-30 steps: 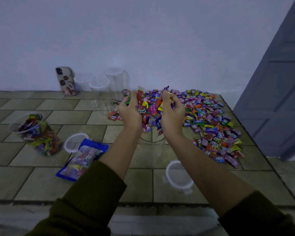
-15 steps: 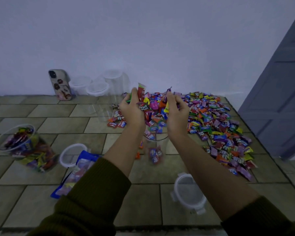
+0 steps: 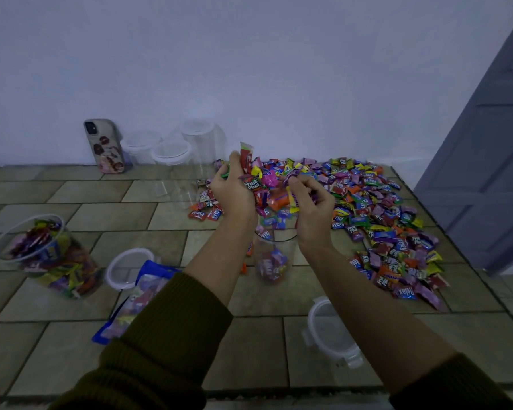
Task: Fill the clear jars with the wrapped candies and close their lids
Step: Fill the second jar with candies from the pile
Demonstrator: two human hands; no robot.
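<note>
**Both hands clutching one candy load**

Grip: left hand (image 3: 234, 193) and right hand (image 3: 311, 208) cup a bright bunch of wrapped candies (image 3: 271, 199) over the open clear jar (image 3: 274, 261), upright on floor tiles, bottom partly filled. Loose candy pile (image 3: 382, 220) at right.

A: How full is the clear jar (image 3: 274, 255) under the hands?
B: Hard to say; both wrists cover parts of its rim, and its clear wall fades into the tiles.
A: And the grip?
B: The left hand (image 3: 234, 193) and right hand (image 3: 311, 208) show only their backs; the candies (image 3: 271, 196) they clutch hide both palms.
A: Anything cut off?
B: The door (image 3: 486, 173) runs out at the right edge, the left sleeve (image 3: 166, 335) and right sleeve (image 3: 456, 386) at the bottom. That left sleeve covers part of the blue bag (image 3: 137, 294); the right forearm crosses the lid (image 3: 329, 329).
A: The empty jars (image 3: 199, 143) by the wall?
B: Faint outlines, hard to count
</note>
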